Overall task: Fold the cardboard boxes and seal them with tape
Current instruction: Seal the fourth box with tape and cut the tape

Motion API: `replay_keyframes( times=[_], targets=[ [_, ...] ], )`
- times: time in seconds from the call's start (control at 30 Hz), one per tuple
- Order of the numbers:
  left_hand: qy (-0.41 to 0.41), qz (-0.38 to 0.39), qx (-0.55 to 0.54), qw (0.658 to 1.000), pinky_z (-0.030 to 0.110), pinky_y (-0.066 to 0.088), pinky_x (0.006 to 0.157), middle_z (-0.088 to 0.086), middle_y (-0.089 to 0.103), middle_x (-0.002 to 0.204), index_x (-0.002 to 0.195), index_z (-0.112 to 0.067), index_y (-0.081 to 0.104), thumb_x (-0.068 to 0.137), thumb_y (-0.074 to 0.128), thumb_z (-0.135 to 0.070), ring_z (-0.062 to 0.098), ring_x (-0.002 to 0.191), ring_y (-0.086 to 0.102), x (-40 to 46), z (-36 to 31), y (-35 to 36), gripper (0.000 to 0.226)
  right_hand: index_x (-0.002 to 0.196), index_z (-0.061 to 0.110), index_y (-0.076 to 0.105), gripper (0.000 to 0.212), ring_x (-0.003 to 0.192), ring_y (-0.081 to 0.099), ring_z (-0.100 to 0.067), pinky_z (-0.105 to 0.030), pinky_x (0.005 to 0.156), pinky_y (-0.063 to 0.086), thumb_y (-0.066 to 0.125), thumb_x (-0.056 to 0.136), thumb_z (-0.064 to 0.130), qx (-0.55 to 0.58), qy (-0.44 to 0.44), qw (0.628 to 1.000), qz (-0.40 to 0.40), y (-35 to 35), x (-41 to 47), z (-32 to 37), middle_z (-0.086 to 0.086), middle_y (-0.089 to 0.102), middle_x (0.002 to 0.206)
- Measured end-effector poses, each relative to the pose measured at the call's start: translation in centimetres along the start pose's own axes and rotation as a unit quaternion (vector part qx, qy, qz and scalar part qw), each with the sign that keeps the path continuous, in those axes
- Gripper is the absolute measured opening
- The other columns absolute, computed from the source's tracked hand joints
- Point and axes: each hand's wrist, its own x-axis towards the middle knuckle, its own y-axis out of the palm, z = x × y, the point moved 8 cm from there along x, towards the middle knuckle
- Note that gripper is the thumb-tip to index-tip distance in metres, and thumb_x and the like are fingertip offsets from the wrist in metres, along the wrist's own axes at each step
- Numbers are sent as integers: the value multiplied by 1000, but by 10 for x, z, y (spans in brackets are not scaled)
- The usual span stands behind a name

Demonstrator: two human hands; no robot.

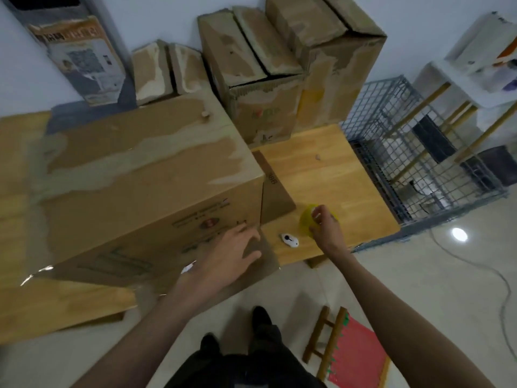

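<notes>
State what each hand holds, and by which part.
The right hand grips the yellow tape roll at its near rim. The left hand holds nothing; it rests flat on the cardboard box.

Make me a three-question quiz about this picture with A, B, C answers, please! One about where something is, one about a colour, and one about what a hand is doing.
1. Where is the small white cutter?
A. On the wooden table, between the two hands
B. On top of the big cardboard box
C. On the floor by the stool

2. What colour is the tape roll?
A. Blue
B. Yellow
C. Black

3. What is the left hand doing?
A. Gripping the cutter
B. Hanging loose in the air
C. Resting with spread fingers on the big cardboard box

Answers:
1 A: the cutter lies on the table near its front edge, with a hand on each side.
2 B: the roll under the right hand is yellow.
3 C: its fingers are straight and lie flat on the near side of the box.
</notes>
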Motion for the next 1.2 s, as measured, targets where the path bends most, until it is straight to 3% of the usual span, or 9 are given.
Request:
replay_keyframes(
  times=[0.17, 0.3, 0.43, 0.5, 0.63, 0.73, 0.8, 0.87, 1.2],
  targets=[
    [-24, -51, -4, 998, 34, 52, 86, -16, 52, 131, 123, -31, 58, 101, 56, -38, 10, 104, 61, -26, 17, -15, 23, 107, 6, 54, 25, 95, 59, -39, -40, 62, 43, 52, 88, -9, -122, -2, 992, 39, 30, 22, -22, -19, 63, 102],
    [-16, -106, 14, 994, 32, 51, 86, -16, 52, 132, 123, -31, 59, 101, 54, -37, 11, 111, 61, -49, 18, -38, 23, 107, 6, 60, 15, 103, 57, -39, -44, 73, 48, 57, 93, 2, -101, -19, 995, 10, 22, 13, 5, -17, 61, 105],
    [23, -214, 29, 976, 29, 54, 91, -12, 61, 123, 122, -27, 66, 100, 54, -37, 6, 108, 61, -89, 28, -86, 27, 100, 13, 53, 14, 91, 52, -27, -45, 73, 47, 59, 89, 6, 51, -201, 967, -147, -24, -39, 128, -3, 53, 98],
    [32, -298, 29, 953, 27, 53, 93, -8, 68, 117, 119, -22, 71, 97, 59, -33, 7, 104, 64, -118, 47, -120, 27, 102, 13, 55, 14, 89, 49, -20, -37, 78, 43, 57, 90, 7, 125, -290, 934, -167, -39, -79, 200, 3, 51, 94],
    [-13, -415, 37, 909, 16, 44, 99, -1, 73, 118, 117, -14, 75, 94, 65, -29, 9, 106, 66, -180, 122, -176, 30, 105, 14, 66, 15, 92, 55, -8, -19, 107, 30, 56, 93, 14, 126, -439, 886, -84, -7, -150, 324, 8, 62, 95],
    [-50, -378, 65, 922, 26, 44, 108, 1, 67, 129, 123, -13, 72, 93, 61, -35, 12, 120, 62, -201, 185, -176, 38, 109, 16, 71, 18, 101, 60, -7, -5, 110, 14, 60, 95, 12, 69, -512, 856, 6, 53, -181, 388, 7, 69, 105],
    [-43, -337, 71, 938, 36, 43, 112, 3, 63, 135, 126, -11, 69, 92, 64, -34, 14, 127, 58, -203, 211, -163, 42, 111, 17, 72, 19, 107, 59, -6, -11, 113, 19, 61, 97, 13, 48, -531, 845, 50, 89, -193, 415, 6, 69, 111],
    [-12, -314, 62, 947, 29, 34, 118, 3, 59, 139, 130, -9, 66, 91, 61, -42, 13, 132, 53, -203, 224, -152, 51, 111, 17, 74, 18, 108, 59, -6, -22, 114, 30, 64, 96, 16, 43, -540, 837, 70, 115, -201, 430, 5, 70, 114],
    [84, -375, 21, 923, 40, 37, 118, 6, 54, 146, 137, -8, 60, 87, 69, -34, 16, 139, 48, -203, 246, -133, 57, 96, 21, 75, 27, 94, 54, -19, -43, 78, 48, 79, 80, 43, 10, -574, 818, 39, 152, -205, 439, 10, 65, 102]
  ],
)
